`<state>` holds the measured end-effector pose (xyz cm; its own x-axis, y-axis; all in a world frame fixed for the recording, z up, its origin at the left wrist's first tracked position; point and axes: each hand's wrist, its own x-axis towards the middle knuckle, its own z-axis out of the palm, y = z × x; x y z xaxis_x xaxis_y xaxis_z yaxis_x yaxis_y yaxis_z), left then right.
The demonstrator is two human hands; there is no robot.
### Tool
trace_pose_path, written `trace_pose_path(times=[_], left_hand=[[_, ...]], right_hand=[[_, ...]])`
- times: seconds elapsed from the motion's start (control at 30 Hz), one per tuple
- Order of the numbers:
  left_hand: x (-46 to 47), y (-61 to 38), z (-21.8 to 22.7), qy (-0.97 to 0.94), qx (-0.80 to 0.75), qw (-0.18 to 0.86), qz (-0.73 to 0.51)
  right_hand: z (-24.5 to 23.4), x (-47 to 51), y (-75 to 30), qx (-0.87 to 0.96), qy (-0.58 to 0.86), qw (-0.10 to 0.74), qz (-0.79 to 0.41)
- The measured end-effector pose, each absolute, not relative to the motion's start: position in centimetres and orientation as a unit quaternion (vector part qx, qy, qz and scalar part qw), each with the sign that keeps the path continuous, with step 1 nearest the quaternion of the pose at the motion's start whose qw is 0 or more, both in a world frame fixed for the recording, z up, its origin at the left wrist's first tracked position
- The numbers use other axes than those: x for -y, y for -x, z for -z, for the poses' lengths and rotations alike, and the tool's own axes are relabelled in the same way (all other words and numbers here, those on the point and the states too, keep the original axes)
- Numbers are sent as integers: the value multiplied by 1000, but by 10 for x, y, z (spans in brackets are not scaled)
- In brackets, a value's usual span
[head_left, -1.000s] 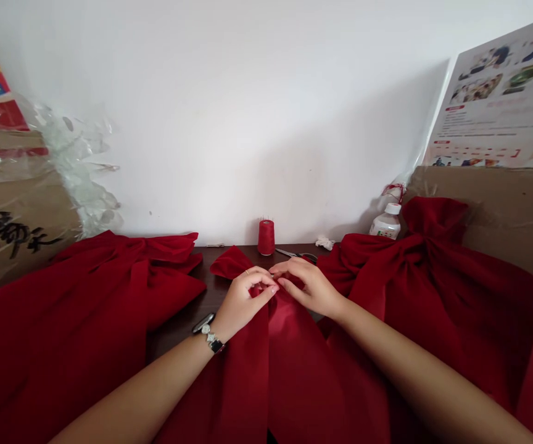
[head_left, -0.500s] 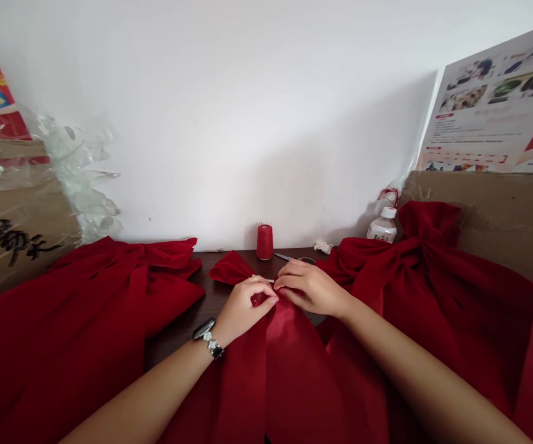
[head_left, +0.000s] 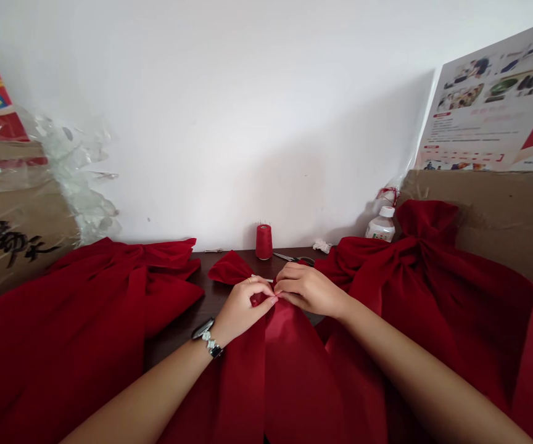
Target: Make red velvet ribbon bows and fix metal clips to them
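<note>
Coming lower since the earlier frames, the fingers of the right hand (head_left: pixel 313 290) are now meeting those of the left hand (head_left: pixel 245 308), while a slim pale strip (head_left: pixel 263 279) is showing more fully just behind them. The hands are working over the middle length of red cloth (head_left: pixel 303 370), which is running from a flared end (head_left: pixel 230 268) on the worktop (head_left: pixel 211 296), under the fingers, toward the wearer. The left grip is staying narrow, thumb and forefinger apparently pinching the cloth; the right one is curling beside it, and whether it is holding anything is impossible to tell at this size.

The step in hand is seemingly fine fingertip work at the cloth's gathered neck. The next move is probably calling for a steady left pinch and small adjustments from the right. A red thread spool (head_left: pixel 263 242) (needles apparently bristling from its top) and scissors (head_left: pixel 289 258) are standing by, near the wall.
</note>
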<state>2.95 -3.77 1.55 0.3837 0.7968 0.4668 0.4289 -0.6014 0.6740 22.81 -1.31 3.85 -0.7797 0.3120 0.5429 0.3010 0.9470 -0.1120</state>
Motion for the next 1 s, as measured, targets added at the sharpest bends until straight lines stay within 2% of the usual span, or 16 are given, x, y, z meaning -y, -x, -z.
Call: trace_pose_path(times=[0.2,0.37,0.5,0.83,1.0], left_hand=[[37,-26,-18,-812,-376,182,-408],[36,-21,-19,-810,-390,-31,-437],[38,-22,-16,-835,-336,-143,-412],[35,-21,-17,-860,-261,-156,-409],[36,-20,-21,-871,-230,-175,-396]], right_hand=[[-41,12,-228,900,200,377,-92],[-38,11,-224,823,245,439,-265],[-30,12,-216,746,254,416,-453],[-19,22,-203,528,284,347,-721],[-15,23,-201,472,258,370,-758]])
